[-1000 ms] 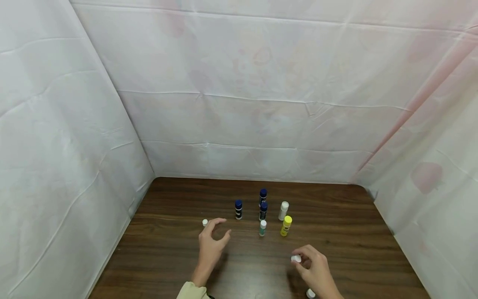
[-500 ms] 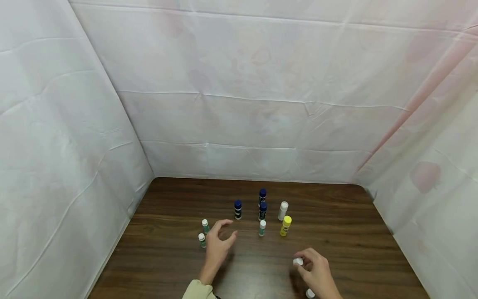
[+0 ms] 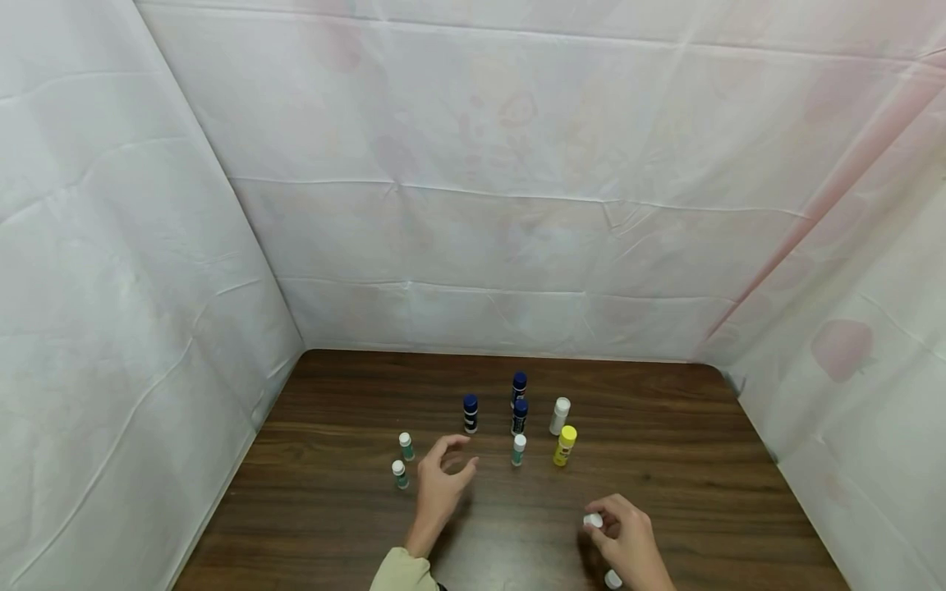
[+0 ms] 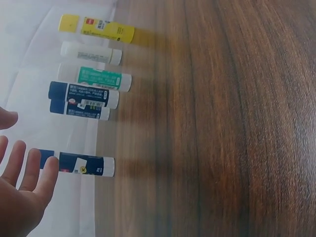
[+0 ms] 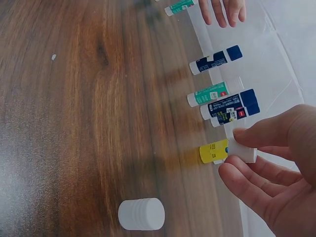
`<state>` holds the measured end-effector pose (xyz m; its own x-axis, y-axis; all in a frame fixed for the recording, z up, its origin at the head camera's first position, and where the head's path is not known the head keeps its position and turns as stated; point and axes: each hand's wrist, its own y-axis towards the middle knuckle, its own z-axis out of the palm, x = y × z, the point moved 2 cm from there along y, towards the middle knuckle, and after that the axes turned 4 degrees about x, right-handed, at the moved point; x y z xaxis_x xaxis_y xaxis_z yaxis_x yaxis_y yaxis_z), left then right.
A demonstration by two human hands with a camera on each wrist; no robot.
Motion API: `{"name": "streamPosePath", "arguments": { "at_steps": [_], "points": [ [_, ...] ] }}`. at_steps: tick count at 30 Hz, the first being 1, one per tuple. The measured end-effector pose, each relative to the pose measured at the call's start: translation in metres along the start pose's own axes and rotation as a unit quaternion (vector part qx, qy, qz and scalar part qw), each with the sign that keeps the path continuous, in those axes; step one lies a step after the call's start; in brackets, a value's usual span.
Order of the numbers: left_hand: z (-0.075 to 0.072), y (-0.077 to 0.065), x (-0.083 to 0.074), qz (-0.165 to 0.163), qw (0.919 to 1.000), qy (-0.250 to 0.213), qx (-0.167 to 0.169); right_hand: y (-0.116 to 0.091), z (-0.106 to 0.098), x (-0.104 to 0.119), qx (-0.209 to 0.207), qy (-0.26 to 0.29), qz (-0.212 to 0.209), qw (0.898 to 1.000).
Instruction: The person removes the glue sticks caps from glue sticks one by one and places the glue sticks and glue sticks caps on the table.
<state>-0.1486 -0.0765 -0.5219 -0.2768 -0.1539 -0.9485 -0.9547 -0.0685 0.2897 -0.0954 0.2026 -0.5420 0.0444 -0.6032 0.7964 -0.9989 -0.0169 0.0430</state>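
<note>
My right hand [image 3: 626, 538] pinches a short white cylinder [image 5: 242, 149], like a glue stick cap, between thumb and fingers above the table. Below that hand stands a ridged white cylinder [image 5: 141, 214]. My left hand [image 3: 438, 491] hovers with thumb and fingers spread in a loose curve, holding nothing. Just beyond it stands a blue-capped glue stick [image 4: 81, 163], partly covered by its fingers in the left wrist view. Left of this hand are two small green glue sticks with white caps, a rear one [image 3: 406, 446] and a front one [image 3: 400, 474].
Upright in the middle are two more blue glue sticks, one [image 3: 520, 390] behind the other [image 3: 521, 418], a green one [image 3: 519, 451], a white one [image 3: 560, 417] and a yellow one [image 3: 565, 446]. White cloth [image 3: 473, 246] hangs along the wooden table's [image 3: 325, 525] back and sides.
My left hand has moved right, bringing the two green glue sticks at the left into full view. My right hand has drifted slightly right and nearer, still pinching the white cylinder.
</note>
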Motion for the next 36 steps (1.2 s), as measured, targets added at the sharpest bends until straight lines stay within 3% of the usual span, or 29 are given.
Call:
{"name": "streamPosePath", "arguments": {
  "at_steps": [36],
  "points": [
    [0.028,0.004,0.023,-0.051,0.9982,-0.023,0.020,-0.003,0.006,-0.029,0.041,-0.028,0.055,0.997]
  ]
}}
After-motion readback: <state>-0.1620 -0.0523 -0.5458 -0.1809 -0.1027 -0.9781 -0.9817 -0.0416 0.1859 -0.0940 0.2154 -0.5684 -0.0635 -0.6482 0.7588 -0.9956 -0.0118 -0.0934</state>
